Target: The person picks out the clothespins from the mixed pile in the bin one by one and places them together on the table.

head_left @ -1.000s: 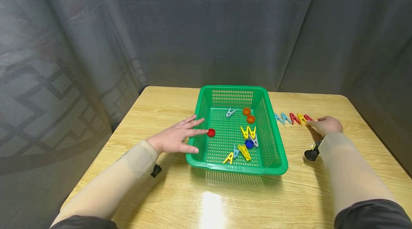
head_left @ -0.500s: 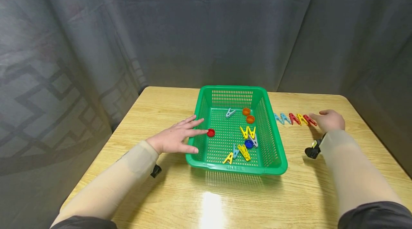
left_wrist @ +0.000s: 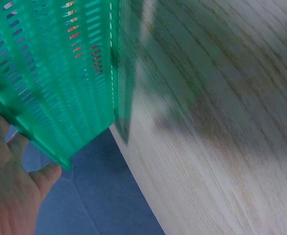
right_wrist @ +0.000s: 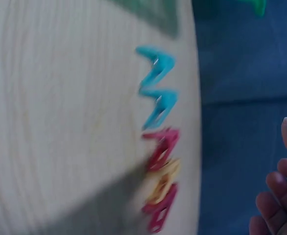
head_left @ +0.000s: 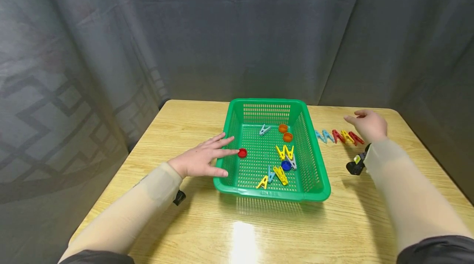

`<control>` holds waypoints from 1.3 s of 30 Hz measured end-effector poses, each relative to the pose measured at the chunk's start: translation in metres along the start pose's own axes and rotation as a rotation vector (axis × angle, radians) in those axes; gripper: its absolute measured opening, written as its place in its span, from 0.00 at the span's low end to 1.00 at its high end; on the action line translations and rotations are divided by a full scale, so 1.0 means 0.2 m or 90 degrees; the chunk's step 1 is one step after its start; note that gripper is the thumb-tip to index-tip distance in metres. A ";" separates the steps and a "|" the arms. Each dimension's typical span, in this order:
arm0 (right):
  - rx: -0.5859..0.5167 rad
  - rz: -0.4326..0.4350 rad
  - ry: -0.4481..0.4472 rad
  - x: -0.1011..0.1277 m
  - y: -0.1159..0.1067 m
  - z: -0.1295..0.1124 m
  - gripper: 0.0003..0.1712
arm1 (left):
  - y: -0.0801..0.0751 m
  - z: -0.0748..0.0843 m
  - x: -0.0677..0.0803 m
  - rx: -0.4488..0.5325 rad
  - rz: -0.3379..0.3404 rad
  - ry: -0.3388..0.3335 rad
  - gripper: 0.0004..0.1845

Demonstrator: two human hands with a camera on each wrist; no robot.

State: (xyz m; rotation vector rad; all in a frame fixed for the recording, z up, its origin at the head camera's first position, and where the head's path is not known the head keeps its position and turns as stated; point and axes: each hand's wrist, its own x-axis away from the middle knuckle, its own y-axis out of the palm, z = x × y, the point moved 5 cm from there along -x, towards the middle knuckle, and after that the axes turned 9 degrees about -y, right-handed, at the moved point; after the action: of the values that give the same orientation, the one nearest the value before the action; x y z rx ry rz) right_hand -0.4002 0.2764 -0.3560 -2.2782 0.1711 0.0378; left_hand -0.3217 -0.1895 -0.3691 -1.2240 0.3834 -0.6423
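Observation:
My left hand (head_left: pixel 201 159) lies spread across the left rim of a green perforated basket (head_left: pixel 274 194), fingers straight, the index tip overlapping a red cap (head_left: pixel 242 153) in the head view. To the basket's right, clothespins stand in a row on the table: two light blue clothespins (head_left: pixel 327 136), a red clothespin (head_left: pixel 337 136), a yellow clothespin (head_left: pixel 347 136) and another red clothespin (head_left: pixel 356 138) at the right end. Above and just beyond that end hovers my right hand (head_left: pixel 371 126), fingers loosely bent and holding nothing. The right wrist view shows its bare fingertips (right_wrist: pixel 275 183).
Inside the basket lie several yellow clothespins (head_left: pixel 280 176), a light blue clothespin (head_left: pixel 271 174), grey-blue clothespins (head_left: pixel 264 129), two orange caps (head_left: pixel 287 137) and a blue cap (head_left: pixel 286 165). A grey curtain (head_left: pixel 237 37) hangs behind the wooden table (head_left: pixel 192 115).
My right hand has let go of the rightmost red clothespin, which leans beside the yellow one, then risen up and away from the row. My left hand has stayed on the basket.

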 end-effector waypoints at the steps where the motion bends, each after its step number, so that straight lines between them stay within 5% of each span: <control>1: -0.001 0.000 -0.012 0.00 0.00 -0.03 0.44 | 0.00 0.00 0.00 -0.001 0.001 0.004 0.38; 23: -0.004 -0.015 -0.224 0.03 0.05 -0.61 0.37 | -0.01 0.01 -0.01 0.001 -0.003 0.002 0.38; 32: -0.010 -0.116 -0.294 0.10 0.25 -0.84 0.29 | -0.01 0.01 -0.01 0.006 0.000 0.002 0.38; 39: 0.020 -0.253 -0.348 0.16 0.49 -0.93 0.26 | -0.01 0.00 -0.01 0.005 -0.001 -0.002 0.38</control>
State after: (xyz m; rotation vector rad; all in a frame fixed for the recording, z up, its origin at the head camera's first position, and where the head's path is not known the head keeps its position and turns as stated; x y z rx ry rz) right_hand -0.3871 0.0681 -0.3102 -2.1457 -0.5583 0.4378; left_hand -0.3236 -0.1872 -0.3678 -1.2184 0.3777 -0.6433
